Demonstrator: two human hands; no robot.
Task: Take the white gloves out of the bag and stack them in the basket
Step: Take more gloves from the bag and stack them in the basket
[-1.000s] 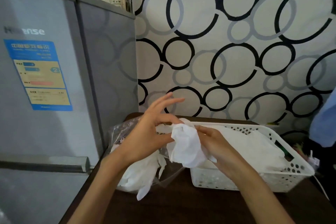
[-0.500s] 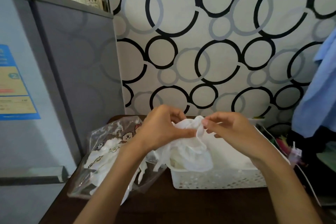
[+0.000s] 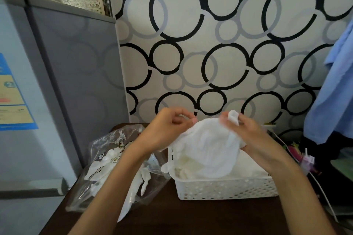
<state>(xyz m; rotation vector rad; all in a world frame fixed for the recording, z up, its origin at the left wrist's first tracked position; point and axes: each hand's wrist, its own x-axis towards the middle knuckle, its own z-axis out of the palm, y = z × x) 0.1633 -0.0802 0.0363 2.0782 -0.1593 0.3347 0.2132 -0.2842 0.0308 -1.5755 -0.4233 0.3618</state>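
Since a second before, the white glove [image 3: 208, 150] had come away from the bag [image 3: 107, 160] at 8 o'clock and now hung over the basket [image 3: 225, 187] at 5 o'clock, so stacking looked close. The left hand [image 3: 168, 131], fingers curled, pinched the glove's left edge; the right hand [image 3: 246, 131] pinched its upper right corner, stretching it between them. More gloves lay in the bag on the tabletop [image 3: 191, 217].

Digit "2" on fridge's blue label [image 3: 11, 99]; rest illegible
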